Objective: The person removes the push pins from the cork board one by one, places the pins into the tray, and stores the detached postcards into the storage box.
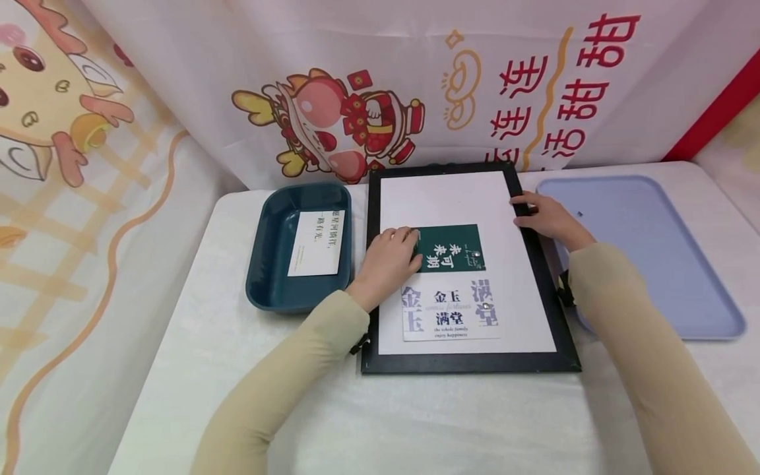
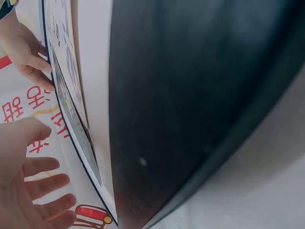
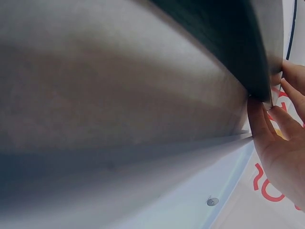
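Beige sleeves flank cards reading "未来可期" and "enjoy happiness".

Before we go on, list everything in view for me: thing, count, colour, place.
Framed board: 1, white with black frame, centre of the table
Green card: 1, dark green, on the board
Lettered card: 1, white with purplish lettering, on the board below the green card
Basin: 1, dark teal, left of the board
Basin card: 1, white, inside the basin
Tray: 1, pale blue, right of the board
Small round pieces: 3 visible, silvery, one on each board card, one on the tray
Table: 1, white covering, underneath
Printed hangings: at least 2, mostly pale, behind and left
Sleeves: 2, beige, both arms
Left hand: 1, bare, at the green card's left edge
Right hand: 1, bare, gripping the frame's right side
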Motion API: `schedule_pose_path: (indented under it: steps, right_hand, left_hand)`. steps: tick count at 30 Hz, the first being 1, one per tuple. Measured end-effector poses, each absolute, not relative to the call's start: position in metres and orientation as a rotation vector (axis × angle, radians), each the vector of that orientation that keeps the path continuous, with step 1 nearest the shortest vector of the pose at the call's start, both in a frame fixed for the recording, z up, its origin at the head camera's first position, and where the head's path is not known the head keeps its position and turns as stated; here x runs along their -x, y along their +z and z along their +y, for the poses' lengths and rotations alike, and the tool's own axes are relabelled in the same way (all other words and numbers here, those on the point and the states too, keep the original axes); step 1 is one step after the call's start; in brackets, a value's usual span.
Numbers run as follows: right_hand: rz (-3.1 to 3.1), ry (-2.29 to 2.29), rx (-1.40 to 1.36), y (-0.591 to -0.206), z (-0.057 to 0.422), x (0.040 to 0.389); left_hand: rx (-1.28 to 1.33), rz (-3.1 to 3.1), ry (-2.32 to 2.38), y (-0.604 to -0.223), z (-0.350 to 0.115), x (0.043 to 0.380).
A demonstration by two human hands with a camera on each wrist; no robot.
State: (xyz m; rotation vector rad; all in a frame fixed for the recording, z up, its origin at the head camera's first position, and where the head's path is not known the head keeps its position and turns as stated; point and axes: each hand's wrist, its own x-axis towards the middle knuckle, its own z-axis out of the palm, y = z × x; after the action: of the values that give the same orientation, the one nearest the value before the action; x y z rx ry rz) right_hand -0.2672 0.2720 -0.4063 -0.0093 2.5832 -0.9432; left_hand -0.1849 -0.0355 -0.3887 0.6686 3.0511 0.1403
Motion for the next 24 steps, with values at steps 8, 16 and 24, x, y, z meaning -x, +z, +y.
schedule_pose_path:
  steps: [8, 16, 24]
  right_hand:
    - [2.581, -0.949, 0.012, -0.406, 0.273, 0.266]
    - [2.586, -0.930, 0.007, -0.406, 0.274, 0.267]
    - [2.581, -0.947, 0.013, -0.407, 0.274, 0.267]
  left_hand:
    - [-0.716, 2.909, 0.067, -0.388, -0.039, 0.193]
    - [-0.756, 2.819, 0.036, -0.393, -0.044, 0.201]
    - [-0.712, 2.795, 0.090, -0.402, -0.048, 0.207]
